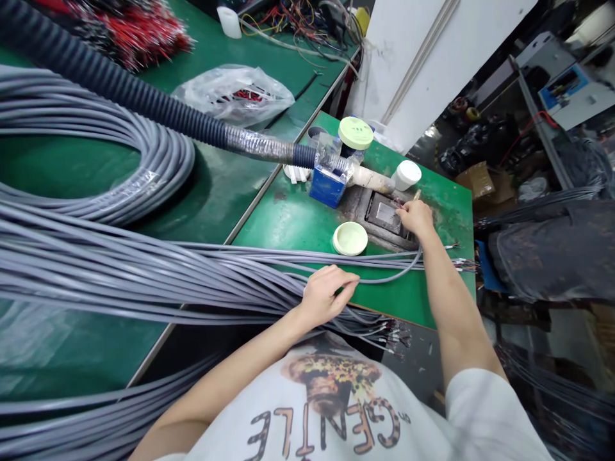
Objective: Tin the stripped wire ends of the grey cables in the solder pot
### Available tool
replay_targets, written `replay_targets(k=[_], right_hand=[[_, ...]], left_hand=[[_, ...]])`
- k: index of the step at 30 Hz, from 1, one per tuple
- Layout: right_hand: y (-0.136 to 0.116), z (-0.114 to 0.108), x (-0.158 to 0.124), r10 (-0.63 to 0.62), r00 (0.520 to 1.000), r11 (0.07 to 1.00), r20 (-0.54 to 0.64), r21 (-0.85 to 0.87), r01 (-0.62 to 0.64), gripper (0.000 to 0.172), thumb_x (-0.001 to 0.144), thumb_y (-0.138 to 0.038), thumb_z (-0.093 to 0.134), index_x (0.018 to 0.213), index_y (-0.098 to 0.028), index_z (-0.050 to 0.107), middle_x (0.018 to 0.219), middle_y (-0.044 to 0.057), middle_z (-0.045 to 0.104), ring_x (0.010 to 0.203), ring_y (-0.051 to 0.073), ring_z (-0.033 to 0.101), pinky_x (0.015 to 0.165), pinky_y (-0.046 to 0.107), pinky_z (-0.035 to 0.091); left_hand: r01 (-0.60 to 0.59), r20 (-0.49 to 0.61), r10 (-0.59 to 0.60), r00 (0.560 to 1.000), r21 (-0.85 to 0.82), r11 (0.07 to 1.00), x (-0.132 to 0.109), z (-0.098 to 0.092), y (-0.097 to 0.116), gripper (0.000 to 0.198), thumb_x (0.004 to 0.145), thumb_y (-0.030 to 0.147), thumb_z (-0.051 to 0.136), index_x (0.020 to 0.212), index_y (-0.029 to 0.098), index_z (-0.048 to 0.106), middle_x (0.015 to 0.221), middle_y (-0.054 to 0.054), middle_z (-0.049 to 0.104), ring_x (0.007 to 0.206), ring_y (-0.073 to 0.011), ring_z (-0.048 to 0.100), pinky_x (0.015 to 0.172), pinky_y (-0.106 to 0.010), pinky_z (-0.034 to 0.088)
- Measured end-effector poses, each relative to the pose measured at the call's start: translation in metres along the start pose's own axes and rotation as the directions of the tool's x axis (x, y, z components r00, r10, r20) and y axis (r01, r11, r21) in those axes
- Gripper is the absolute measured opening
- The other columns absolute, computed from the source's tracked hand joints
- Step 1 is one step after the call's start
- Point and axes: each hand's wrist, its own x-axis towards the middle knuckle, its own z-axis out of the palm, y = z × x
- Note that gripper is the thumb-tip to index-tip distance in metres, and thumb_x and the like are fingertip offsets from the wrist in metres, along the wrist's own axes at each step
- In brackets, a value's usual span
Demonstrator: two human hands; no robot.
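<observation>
Head cam looks down past a white printed T-shirt (327, 397) onto a green tabletop (288, 224), and honestly the whole scene is cable. The left hand (331, 296) sits over a thick bundle of grey sheathed cables (206, 275), fingers (343, 278) curled around it in a loose grip, right by the tabletop's near edge. Stripped cable ends (391, 333) fan out past that edge over the dark drop below. More ends (459, 262) stick out past the right edge.

The right hand (417, 218) has a narrow pinch on a thin tan stick (416, 194), just beside a recessed metal plate (383, 213) set into a grimy patch of the tabletop. One grey cable (394, 272) loops from the bundle up toward that hand. Behind the plate, a white pipe (372, 179) joins a black corrugated hose (110, 77) above a blue box (327, 189), with a white cup (407, 175) nearby. Room is tight: a pale green lid (350, 238) sits between the hands, and the right forearm (449, 307) runs close to the right edge. A big grey cable coil (96, 153) lies on the neighbouring tabletop to the left.
</observation>
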Motion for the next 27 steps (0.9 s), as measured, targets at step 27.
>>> replay_targets(k=[27], right_hand=[[-0.082, -0.022, -0.080, -0.523, 0.852, 0.852, 0.002, -0.009, 0.523, 0.026, 0.089, -0.034, 0.049, 0.082, -0.018, 0.068, 0.088, 0.006, 0.066, 0.079, 0.019, 0.059, 0.062, 0.029, 0.031]], left_hand=[[-0.066, 0.055, 0.058, 0.997, 0.164, 0.984, -0.001, 0.003, -0.003, 0.014, 0.089, 0.022, 0.051, 0.093, 0.017, 0.064, 0.070, -0.003, 0.066, 0.063, -0.0133, 0.054, 0.062, -0.028, 0.039]])
